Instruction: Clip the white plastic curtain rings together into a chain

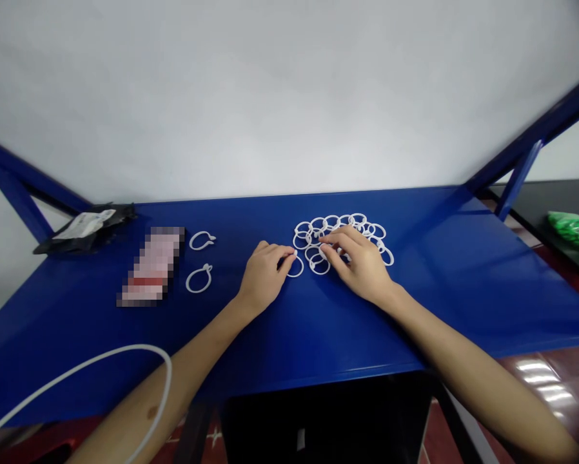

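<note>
Plastic curtain rings (340, 235), white and open-looped, lie in an overlapping heap near the middle of a blue metal table (270, 348). The right hand (357, 265) sits on top of the heap, its fingers (331, 248) curved down onto the rings; whether they have hold of one, I cannot tell. The left hand (264, 276) is at the heap's eight o'clock, its thumb and fingertips (289, 252) pinched closed on the edge of a single ring (295, 269) resting on the table just beside the heap. Farther out at nine o'clock lie two loose rings (202, 240), then a pixelated pink packet (151, 265), and beyond it a black bag with a white label (89, 229) near the table's back corner. At eight o'clock, a white cable (77, 380) curves over the left forearm (193, 361). A green bag (574, 229) sits on a dark surface at three o'clock.
</note>
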`<state>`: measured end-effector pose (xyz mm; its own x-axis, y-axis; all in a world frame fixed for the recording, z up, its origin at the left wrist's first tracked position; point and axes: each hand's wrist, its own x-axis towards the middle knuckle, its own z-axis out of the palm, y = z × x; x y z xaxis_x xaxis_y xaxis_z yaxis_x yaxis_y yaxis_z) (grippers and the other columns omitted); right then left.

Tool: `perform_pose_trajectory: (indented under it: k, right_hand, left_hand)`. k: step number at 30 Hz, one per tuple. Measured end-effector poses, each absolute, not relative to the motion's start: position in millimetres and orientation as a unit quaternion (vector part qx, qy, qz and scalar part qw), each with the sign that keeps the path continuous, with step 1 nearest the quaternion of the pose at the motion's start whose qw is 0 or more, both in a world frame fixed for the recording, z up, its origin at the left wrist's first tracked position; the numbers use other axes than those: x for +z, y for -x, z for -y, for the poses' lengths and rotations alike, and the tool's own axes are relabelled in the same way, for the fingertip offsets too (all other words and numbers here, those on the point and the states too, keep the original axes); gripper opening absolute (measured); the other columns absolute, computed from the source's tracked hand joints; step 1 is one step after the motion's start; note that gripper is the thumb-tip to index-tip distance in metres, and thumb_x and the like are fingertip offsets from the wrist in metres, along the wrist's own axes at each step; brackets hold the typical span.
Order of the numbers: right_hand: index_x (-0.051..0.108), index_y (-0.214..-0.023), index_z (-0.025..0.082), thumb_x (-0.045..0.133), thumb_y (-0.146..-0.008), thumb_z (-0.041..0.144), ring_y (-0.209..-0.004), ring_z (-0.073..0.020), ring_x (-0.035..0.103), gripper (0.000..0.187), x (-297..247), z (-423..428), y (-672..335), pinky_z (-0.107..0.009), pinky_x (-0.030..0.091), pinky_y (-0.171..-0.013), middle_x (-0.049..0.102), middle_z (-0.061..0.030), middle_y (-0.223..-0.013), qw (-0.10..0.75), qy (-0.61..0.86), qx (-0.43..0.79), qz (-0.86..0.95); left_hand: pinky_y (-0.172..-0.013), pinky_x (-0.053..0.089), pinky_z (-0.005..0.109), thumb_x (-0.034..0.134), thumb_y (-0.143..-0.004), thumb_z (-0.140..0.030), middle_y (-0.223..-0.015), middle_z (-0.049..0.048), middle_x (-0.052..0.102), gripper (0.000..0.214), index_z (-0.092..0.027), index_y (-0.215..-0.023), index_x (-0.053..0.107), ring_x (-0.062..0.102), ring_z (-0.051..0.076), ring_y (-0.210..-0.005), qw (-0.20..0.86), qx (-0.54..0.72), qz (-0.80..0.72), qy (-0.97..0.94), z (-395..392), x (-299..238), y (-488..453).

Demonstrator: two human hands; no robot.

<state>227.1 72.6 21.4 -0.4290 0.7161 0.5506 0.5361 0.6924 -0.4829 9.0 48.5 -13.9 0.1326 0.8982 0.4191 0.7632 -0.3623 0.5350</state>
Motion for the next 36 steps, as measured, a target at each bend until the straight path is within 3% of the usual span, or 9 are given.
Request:
perform_pose_trajectory:
  k: [4, 11, 16, 23, 26, 29, 33, 36]
  right_hand:
    - [0.068, -0.107, 0.021, 0.053, -0.101, 0.028, -0.094, -0.0203, 0.067, 0.018, 23.7, -68.4, -225.2, -0.036, 0.057, -0.077, 0.07, -0.0089, -0.103, 0.384, 0.364, 0.116, 0.84]
    - [0.069, -0.106, 0.02, 0.053, -0.101, 0.028, -0.097, -0.0214, 0.068, 0.018, 26.1, -66.2, -225.5, -0.037, 0.057, -0.079, 0.07, -0.0091, -0.103, 0.389, 0.358, 0.112, 0.841]
    - [0.069, -0.107, 0.019, 0.052, -0.101, 0.026, -0.096, -0.0213, 0.068, 0.019, 26.1, -63.3, -225.5, -0.036, 0.057, -0.079, 0.071, -0.0097, -0.104, 0.371, 0.353, 0.114, 0.852]
    - [0.07, -0.106, 0.017, 0.052, -0.102, 0.026, -0.094, -0.0202, 0.069, 0.02, 27.0, -62.0, -225.5, -0.035, 0.057, -0.079, 0.071, -0.0086, -0.102, 0.358, 0.348, 0.112, 0.859]
    - [0.07, -0.105, 0.016, 0.053, -0.102, 0.026, -0.094, -0.02, 0.069, 0.02, 27.4, -61.6, -225.8, -0.034, 0.058, -0.08, 0.071, -0.0091, -0.102, 0.359, 0.345, 0.114, 0.86]
    - [0.07, -0.105, 0.016, 0.053, -0.102, 0.026, -0.094, -0.0199, 0.069, 0.02, 27.4, -60.7, -225.3, -0.035, 0.058, -0.081, 0.072, -0.0089, -0.102, 0.359, 0.342, 0.115, 0.861]
    - [0.071, -0.105, 0.016, 0.053, -0.101, 0.026, -0.095, -0.0202, 0.069, 0.02, 25.8, -60.3, -224.2, -0.036, 0.058, -0.081, 0.072, -0.0091, -0.102, 0.359, 0.339, 0.115, 0.862]
    - [0.07, -0.105, 0.017, 0.053, -0.101, 0.027, -0.095, -0.0206, 0.069, 0.02, 23.5, -60.3, -223.6, -0.036, 0.058, -0.081, 0.072, -0.0087, -0.102, 0.358, 0.339, 0.115, 0.862]
  left_hand:
    - [-0.084, 0.047, 0.042, 0.063, -0.094, -0.031, -0.09, 0.0068, 0.071, 0.018, -0.018, -0.102, 0.072, 0.057, 0.026, -0.089, 0.038, 0.295, -0.598, -0.745, -47.1, -10.9, -10.3]
    - [-0.088, 0.038, 0.045, 0.07, -0.089, -0.041, -0.109, 0.0071, 0.068, 0.037, -0.019, -0.119, 0.066, 0.056, 0.03, -0.104, 0.072, 0.181, -0.582, -0.79, -31.2, 1.5, 7.0]
    - [-0.086, 0.036, 0.043, 0.066, -0.094, -0.038, -0.105, 0.0069, 0.069, 0.034, -0.018, -0.122, 0.067, 0.057, 0.027, -0.101, 0.051, 0.177, -0.576, -0.796, -30.8, -5.4, 5.5]
    - [-0.085, 0.038, 0.044, 0.059, -0.097, -0.047, -0.106, 0.0088, 0.07, 0.038, -0.022, -0.125, 0.068, 0.057, 0.029, -0.102, -0.016, 0.171, -0.584, -0.794, -39.1, -1.9, 9.6]
    - [-0.088, 0.039, 0.05, 0.047, -0.101, -0.039, -0.114, 0.0161, 0.068, 0.038, -0.017, -0.125, 0.067, 0.056, 0.036, -0.108, -0.101, 0.154, -0.67, -0.719, -46.1, 13.6, 35.3]
    - [-0.089, 0.039, 0.055, 0.049, -0.096, -0.034, -0.117, 0.0221, 0.065, 0.038, -0.012, -0.123, 0.064, 0.053, 0.043, -0.114, -0.164, 0.109, -0.738, -0.645, -49.2, 23.3, 73.7]
    - [-0.086, 0.041, 0.057, 0.048, -0.096, -0.032, -0.096, 0.0184, 0.069, 0.03, -0.011, -0.107, 0.067, 0.057, 0.041, -0.105, -0.127, 0.028, -0.752, -0.646, -51.6, 18.7, 111.3]
    - [-0.089, 0.041, 0.058, 0.049, -0.094, -0.024, -0.092, 0.015, 0.071, 0.023, -0.014, -0.104, 0.067, 0.059, 0.038, -0.101, -0.108, 0.041, -0.732, -0.672, -56.9, 13.9, 109.5]
